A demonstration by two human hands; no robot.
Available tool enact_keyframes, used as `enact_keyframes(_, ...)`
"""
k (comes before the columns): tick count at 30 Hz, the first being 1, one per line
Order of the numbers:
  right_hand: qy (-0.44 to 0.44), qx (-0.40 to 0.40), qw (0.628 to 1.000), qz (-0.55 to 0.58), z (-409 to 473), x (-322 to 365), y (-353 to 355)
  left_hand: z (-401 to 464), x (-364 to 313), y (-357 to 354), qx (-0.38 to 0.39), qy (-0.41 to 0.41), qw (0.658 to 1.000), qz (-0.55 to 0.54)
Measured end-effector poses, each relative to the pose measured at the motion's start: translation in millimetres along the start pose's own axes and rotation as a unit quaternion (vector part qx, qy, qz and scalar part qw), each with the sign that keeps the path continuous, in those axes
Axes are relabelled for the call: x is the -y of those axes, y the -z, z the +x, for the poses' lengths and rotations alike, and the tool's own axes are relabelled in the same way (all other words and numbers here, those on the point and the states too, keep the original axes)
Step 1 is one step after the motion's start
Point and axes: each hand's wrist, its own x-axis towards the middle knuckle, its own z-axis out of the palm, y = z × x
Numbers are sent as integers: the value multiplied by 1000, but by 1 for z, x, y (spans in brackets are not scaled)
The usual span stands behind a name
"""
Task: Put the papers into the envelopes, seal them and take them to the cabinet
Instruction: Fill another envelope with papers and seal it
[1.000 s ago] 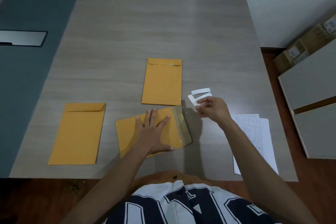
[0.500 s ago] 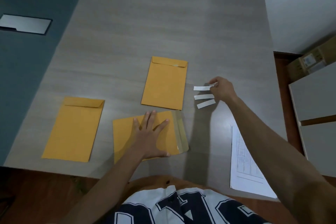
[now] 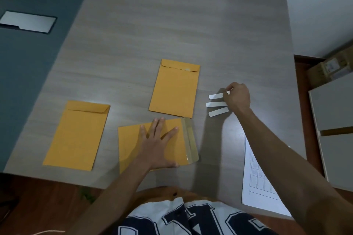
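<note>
Three orange envelopes lie on the grey table (image 3: 172,15). My left hand (image 3: 158,143) presses flat, fingers spread, on the nearest envelope (image 3: 131,145), which lies sideways with its flap (image 3: 191,139) open to the right, the shiny glue strip bare. A closed envelope (image 3: 174,89) lies just beyond it, and another closed envelope (image 3: 78,135) at the left. My right hand (image 3: 237,97) rests at three white peel-off strips (image 3: 216,104), its fingertips pinched on the end of the top one. Printed papers (image 3: 256,177) lie at the table's right front, partly under my right forearm.
A metal cable hatch (image 3: 28,22) sits in the blue-grey table section at the left. Grey cabinet units (image 3: 336,120) stand to the right, with cardboard boxes (image 3: 332,66) behind them. The wooden floor shows below the table's front edge.
My right hand carried a peeled white strip away from the open flap and set it down with the other two. The left hand stayed flat on the envelope. The camera tilted slightly.
</note>
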Motion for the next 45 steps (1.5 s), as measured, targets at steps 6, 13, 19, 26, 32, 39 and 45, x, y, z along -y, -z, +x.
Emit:
enact_keyframes(6, 5, -18, 998, 58, -46, 0, 3, 1, -5, 7, -1, 19, 1000, 4)
enact_keyframes(13, 47, 109, 989, 91, -164, -2, -33, 1, -22, 6, -64, 75, 995, 29)
enact_keyframes(19, 103, 76, 990, 62, -215, 7, -55, -11, -20, -6, -113, 50, 990, 62)
enact_keyframes(26, 62, 58, 995, 48, -236, 14, -64, -18, 0, -11, -123, 4, 992, 29)
enact_keyframes(32, 117, 86, 988, -51, -252, 16, -76, -22, 10, -8, -123, -21, 988, -87)
enact_keyframes(39, 126, 83, 969, -195, -261, 24, -99, -3, 15, 18, -86, -146, 985, 7)
enact_keyframes(45, 113, 83, 950, -278, -266, 30, -112, 9, 30, 12, -42, -155, 973, 165)
